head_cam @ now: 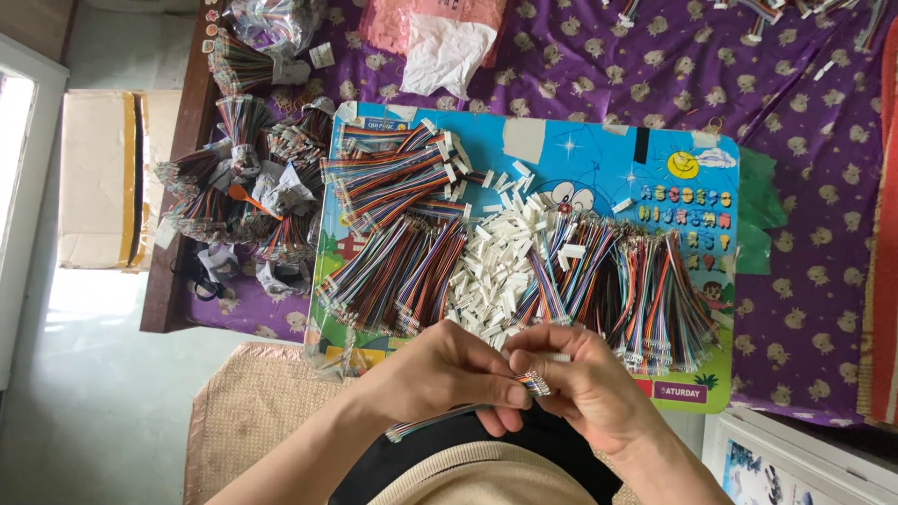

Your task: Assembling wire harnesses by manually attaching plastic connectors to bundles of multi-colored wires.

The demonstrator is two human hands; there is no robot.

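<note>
My left hand (447,374) pinches a flat multicoloured ribbon cable (432,423) near its metal-tipped end (535,382); the cable trails down and left across my lap. My right hand (585,379) meets that end with its fingertips and holds a small white plastic connector (558,357). Both hands hover just in front of a colourful cartoon-printed board (599,150). On the board lies a heap of white connectors (500,266), with piles of cut ribbon cables to its left (398,257) and right (645,281).
Bundled cable hanks (234,192) lie left of the board on a purple patterned cloth (804,309). A white crumpled bag (447,51) sits at the back. A cardboard box (98,178) stands on the floor at left, a woven mat (248,411) below.
</note>
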